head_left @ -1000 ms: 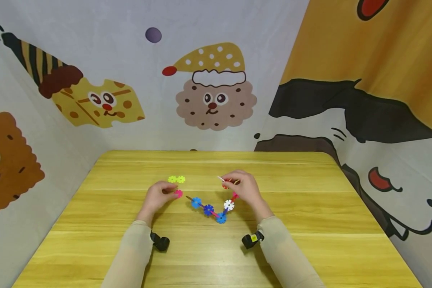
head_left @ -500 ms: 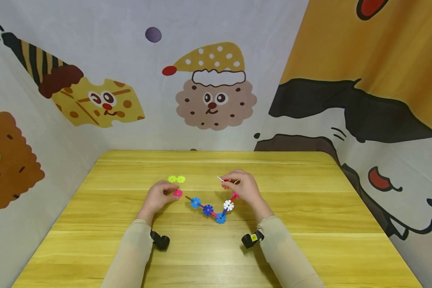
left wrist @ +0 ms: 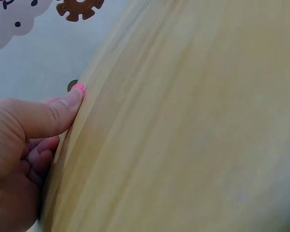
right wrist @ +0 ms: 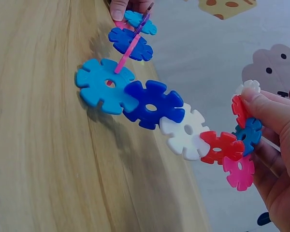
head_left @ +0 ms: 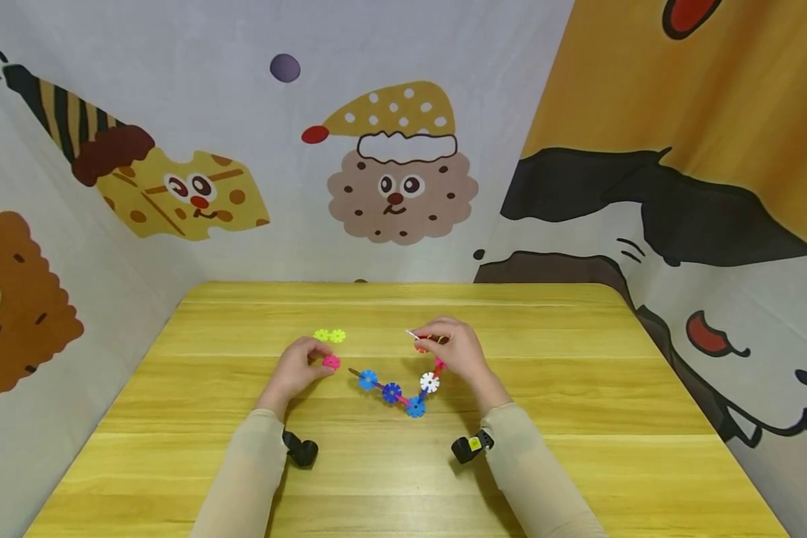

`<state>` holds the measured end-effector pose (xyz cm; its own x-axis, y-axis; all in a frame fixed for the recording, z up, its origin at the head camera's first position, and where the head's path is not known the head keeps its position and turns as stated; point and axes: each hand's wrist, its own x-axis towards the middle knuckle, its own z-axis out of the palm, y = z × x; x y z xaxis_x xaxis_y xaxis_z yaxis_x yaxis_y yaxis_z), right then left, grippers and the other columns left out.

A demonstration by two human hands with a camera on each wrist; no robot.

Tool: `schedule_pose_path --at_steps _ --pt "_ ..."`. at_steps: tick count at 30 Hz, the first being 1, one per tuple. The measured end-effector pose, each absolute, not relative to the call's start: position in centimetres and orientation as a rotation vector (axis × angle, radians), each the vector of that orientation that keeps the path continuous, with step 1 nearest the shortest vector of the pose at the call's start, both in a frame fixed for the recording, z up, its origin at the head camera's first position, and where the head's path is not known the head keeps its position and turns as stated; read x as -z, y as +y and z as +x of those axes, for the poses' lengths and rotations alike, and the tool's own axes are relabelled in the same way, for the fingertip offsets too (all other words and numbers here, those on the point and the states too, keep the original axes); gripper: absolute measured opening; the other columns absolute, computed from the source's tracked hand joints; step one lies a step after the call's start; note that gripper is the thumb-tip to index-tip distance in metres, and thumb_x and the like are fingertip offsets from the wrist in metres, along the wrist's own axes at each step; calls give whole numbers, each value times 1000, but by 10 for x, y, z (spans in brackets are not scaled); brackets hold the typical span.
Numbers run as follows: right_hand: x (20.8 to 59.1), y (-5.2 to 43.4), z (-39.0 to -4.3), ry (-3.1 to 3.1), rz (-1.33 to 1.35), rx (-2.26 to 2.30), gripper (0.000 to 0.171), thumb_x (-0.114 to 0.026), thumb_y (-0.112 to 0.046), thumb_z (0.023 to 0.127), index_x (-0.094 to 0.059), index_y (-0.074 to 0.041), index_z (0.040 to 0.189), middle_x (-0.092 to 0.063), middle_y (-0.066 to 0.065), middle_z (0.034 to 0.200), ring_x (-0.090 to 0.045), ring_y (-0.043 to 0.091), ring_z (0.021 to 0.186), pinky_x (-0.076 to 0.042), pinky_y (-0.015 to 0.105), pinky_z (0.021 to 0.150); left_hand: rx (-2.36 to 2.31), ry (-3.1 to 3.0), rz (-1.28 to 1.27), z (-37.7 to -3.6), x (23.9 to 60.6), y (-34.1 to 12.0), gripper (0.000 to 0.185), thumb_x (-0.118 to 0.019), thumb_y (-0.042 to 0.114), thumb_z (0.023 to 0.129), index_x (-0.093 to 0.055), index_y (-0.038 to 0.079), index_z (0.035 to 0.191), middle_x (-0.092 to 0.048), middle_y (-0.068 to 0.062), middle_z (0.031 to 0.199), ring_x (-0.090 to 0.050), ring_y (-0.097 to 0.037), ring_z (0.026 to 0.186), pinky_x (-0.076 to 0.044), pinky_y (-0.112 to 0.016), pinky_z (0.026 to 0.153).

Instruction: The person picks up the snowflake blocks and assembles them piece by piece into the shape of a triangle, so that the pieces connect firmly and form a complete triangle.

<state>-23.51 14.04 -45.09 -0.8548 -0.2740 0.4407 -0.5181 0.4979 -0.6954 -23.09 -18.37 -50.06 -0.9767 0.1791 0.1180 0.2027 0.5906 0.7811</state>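
My left hand pinches a pink snowflake disc between thumb and fingertips; only its pink edge shows past the thumb in the left wrist view. My right hand grips one end of a chain of slotted discs, its thumb on a white disc and a red disc. From there the chain runs through pink, red, white and blue discs, bending back toward my left hand. A brown disc forms its free end, a short gap from the pink one.
Two joined yellow-green discs lie on the wooden table, just beyond my left hand. A cartoon-printed cloth hangs behind the table. Black wrist cameras sit on both wrists.
My left hand has drawn the pink disc very slightly left. The chain's free end has shifted a touch to the right, while my right hand keeps its place.
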Motion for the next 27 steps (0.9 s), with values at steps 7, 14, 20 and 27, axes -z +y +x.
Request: schedule_pose_path --at_steps 7,14,20,27 --pt "451 142 -235 -2472 669 -1301 13 -81 -9 83 -81 -12 96 -71 -2 91 -61 12 71 -57 34 63 1499 -2717 -262 -229 501 -182 22 -77 4 86 -69 9 105 -66 -4 92 -56 -22 84 -48 -37 76" --pt "451 142 -234 -2457 686 -1302 13 -80 -9 83 -80 -10 96 -70 -1 91 -61 12 70 -56 28 61 1634 -2607 -179 -227 485 -171 23 -78 6 86 -72 6 108 -68 -8 92 -60 -23 86 -52 -35 77" --pt "452 142 -234 -2429 699 -1291 13 -81 -11 83 -80 -6 95 -69 -1 88 -58 10 68 -52 24 58 1998 -2393 -163 -227 462 -151 28 -73 -1 88 -69 -2 116 -68 -13 93 -66 -21 81 -58 -46 80" --pt "453 142 -234 -2401 700 -1340 10 -80 -6 82 -80 -4 92 -70 1 88 -61 13 71 -53 24 60 2205 -2217 -247 -231 442 -115 29 -70 -6 88 -67 -7 117 -69 -12 89 -69 -22 77 -59 -45 78"
